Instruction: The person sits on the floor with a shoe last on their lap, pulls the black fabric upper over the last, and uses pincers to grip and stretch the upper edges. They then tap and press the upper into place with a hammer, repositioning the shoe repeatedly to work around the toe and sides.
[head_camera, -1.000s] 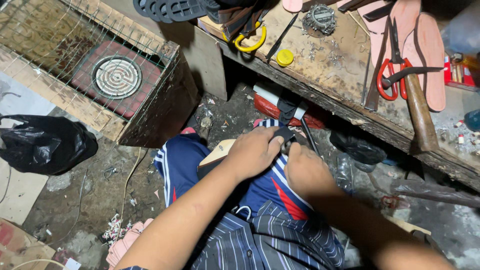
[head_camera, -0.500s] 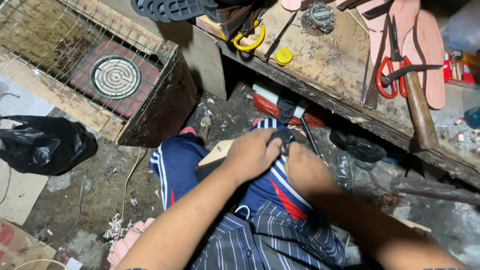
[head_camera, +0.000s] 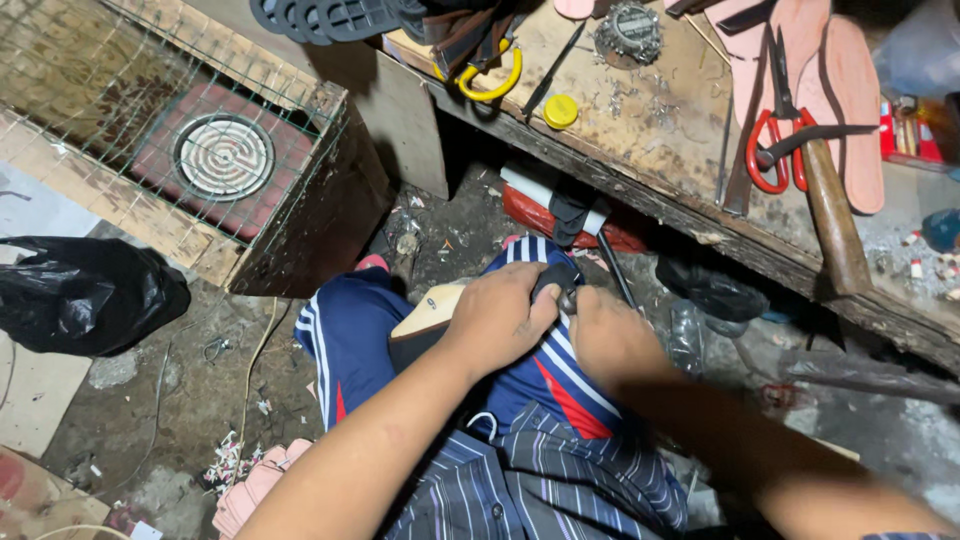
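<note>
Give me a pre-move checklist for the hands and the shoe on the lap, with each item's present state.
1. Left hand pressing the shoe on the lap: ok.
2. Right hand beside the left at the shoe's dark end: ok.
3. What the right hand's grip holds: cannot tell.
4. Red-handled scissors lying on the workbench: ok.
5. Hammer resting on the bench: ok.
</note>
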